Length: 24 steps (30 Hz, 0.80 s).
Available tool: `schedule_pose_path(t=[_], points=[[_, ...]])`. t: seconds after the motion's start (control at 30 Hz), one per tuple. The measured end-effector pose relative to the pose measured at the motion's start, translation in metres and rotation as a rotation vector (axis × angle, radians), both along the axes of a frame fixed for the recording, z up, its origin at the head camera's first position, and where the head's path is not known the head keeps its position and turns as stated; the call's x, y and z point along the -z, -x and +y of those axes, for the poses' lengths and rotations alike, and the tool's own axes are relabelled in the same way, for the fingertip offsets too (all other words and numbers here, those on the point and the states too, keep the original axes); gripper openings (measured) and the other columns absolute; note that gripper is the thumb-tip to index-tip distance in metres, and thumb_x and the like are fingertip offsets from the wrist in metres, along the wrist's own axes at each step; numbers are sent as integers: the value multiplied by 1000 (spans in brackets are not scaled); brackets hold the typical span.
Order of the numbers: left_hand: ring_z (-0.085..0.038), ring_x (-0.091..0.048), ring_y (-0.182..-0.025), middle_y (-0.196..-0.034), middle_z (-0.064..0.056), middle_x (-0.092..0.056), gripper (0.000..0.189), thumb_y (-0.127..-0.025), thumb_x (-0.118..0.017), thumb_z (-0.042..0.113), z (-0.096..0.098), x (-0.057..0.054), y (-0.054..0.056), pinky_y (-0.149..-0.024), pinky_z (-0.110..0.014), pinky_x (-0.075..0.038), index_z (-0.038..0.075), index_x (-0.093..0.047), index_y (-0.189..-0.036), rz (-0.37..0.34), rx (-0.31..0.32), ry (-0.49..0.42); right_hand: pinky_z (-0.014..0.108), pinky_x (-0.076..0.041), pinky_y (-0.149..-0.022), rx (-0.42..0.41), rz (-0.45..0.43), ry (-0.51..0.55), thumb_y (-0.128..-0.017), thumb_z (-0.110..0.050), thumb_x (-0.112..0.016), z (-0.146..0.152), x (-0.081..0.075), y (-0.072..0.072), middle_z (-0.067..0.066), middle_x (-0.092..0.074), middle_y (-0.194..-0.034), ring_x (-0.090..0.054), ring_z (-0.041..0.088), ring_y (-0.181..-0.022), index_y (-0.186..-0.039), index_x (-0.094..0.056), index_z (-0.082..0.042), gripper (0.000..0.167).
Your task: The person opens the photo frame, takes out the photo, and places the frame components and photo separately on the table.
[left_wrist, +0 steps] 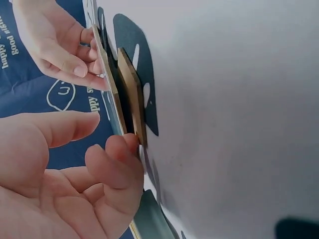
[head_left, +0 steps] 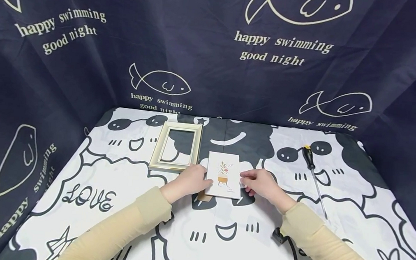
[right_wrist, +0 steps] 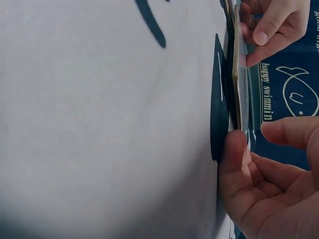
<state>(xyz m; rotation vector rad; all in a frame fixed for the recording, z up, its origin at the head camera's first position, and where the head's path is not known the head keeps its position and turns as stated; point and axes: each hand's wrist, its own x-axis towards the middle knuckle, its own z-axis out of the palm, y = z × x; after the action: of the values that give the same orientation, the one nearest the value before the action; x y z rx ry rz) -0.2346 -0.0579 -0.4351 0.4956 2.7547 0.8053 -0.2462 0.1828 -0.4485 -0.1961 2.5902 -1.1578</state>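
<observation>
A white picture card (head_left: 222,176) with a drawn potted plant lies at the table's middle. In the right wrist view, a thin board (right_wrist: 236,74) has a clear sheet (right_wrist: 243,94) along its upper side. Beneath the stack, a brown strip (left_wrist: 130,94) shows in the left wrist view. My left hand (head_left: 190,180) is at the card's left edge, bent fingertips touching the stack's side and thumb raised apart. Opposite, my right hand (head_left: 262,186) has a fingertip against the right edge, its thumb also held off the surface.
An empty cream picture frame (head_left: 157,146) lies left of the card, close beyond my left hand. On the right is a screwdriver (head_left: 308,157) with a black and yellow handle. A small black object (head_left: 278,236) sits beside my right sleeve. Dark curtains (head_left: 213,64) border the table.
</observation>
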Motion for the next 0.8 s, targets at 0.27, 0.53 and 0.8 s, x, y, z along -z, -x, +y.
schedule_pose_path(t=[0.27, 0.53, 0.8], points=[[-8, -43, -40, -51, 0, -49, 25, -89, -61, 24, 1, -3, 0, -37, -19, -32, 0, -66, -83, -3, -9, 3, 29, -52, -53, 1, -16, 22, -88, -12, -61, -2, 0, -1, 5, -65, -69, -59, 13, -55, -116, -62, 6, 33], [-8, -42, -41, -51, 1, -48, 22, -89, -61, 22, 0, -3, 0, -38, -20, -31, 4, -61, -76, 5, -7, -42, 29, -52, -54, 12, -45, 52, -89, -12, -61, -3, 0, -3, 7, -64, -67, -59, 14, -56, -117, -61, 7, 34], [-7, -42, -40, -50, 4, -45, 18, -90, -60, 17, -2, -1, 0, -38, -18, -31, 2, -62, -81, -18, -29, -130, 31, -53, -55, 12, -66, 82, -89, -12, -60, -3, -2, -4, 7, -64, -69, -59, 14, -57, -119, -59, 9, 36]])
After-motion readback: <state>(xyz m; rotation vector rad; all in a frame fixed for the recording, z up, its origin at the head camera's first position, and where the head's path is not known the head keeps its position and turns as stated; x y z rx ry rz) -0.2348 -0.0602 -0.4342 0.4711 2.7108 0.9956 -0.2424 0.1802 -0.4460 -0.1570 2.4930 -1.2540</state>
